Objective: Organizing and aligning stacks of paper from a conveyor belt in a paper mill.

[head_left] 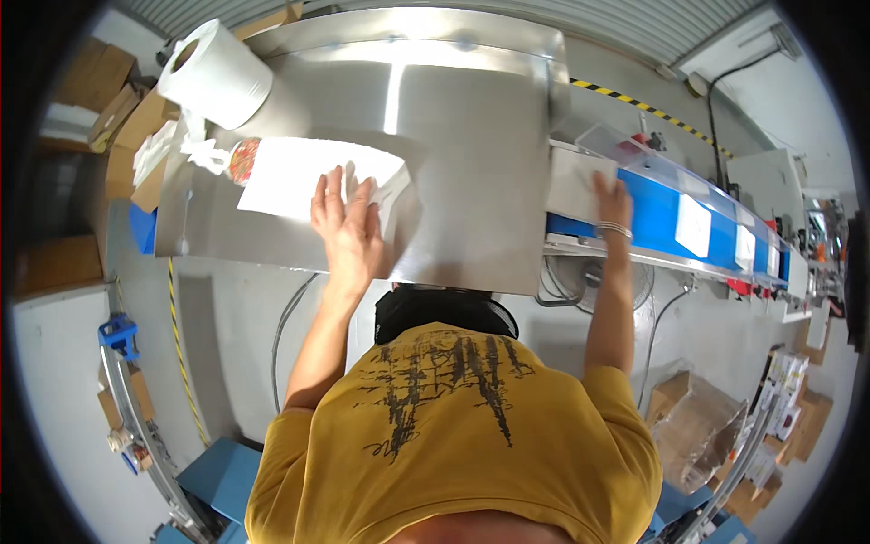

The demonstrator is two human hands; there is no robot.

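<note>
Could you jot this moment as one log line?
Left hand: open, on white sheet, steel table | Right hand: blurred, at pale sheet, blue conveyor belt

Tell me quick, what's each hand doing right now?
Left hand: open, spread over the white paper on the table.
Right hand: blurred, over the nearest sheet by the blue belt; can't tell if it's gripping.

I see brown cartons (95, 72) piled far left. Black-yellow tape (186, 363) on the floor that side; second striped strip (652, 105) upper right. Dark cable (283, 326) left of centre. Round wire-guard fan (586, 283), right. Lower right: clear plastic (702, 431) around a box (668, 394). Ribbed grey panel (625, 23) at back.
</note>
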